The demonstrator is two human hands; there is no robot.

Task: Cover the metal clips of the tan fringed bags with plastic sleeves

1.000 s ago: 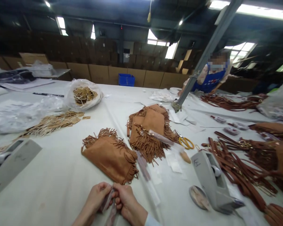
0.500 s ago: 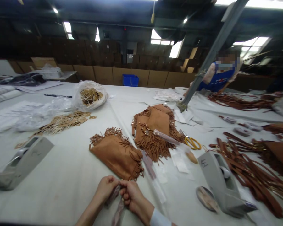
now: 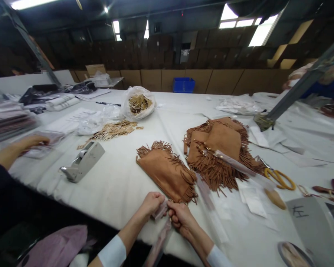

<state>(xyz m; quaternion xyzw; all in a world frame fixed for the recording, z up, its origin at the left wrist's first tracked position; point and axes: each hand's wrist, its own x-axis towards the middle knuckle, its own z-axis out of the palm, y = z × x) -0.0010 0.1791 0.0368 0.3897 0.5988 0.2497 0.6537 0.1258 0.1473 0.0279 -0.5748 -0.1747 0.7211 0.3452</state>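
My left hand [image 3: 152,203] and my right hand [image 3: 178,216] meet at the table's near edge, both pinched on a thin clear plastic sleeve [image 3: 161,233] that hangs down between them. Just beyond my fingers lies a tan fringed suede bag [image 3: 167,171] on the white cloth. A pile of more fringed bags [image 3: 219,150] sits further right, with a clear sleeve lying across it.
A grey tape dispenser [image 3: 82,161] stands to the left, another [image 3: 314,222] at the right edge. Yellow-handled scissors [image 3: 280,178], tan tags [image 3: 114,129] and a bag of tags [image 3: 138,102] lie about. Another person's hand [image 3: 30,142] rests at the left.
The view has swung left, so the bags sit further right in the picture and another person's hand has appeared at the left. My hands keep pinching the sleeve.
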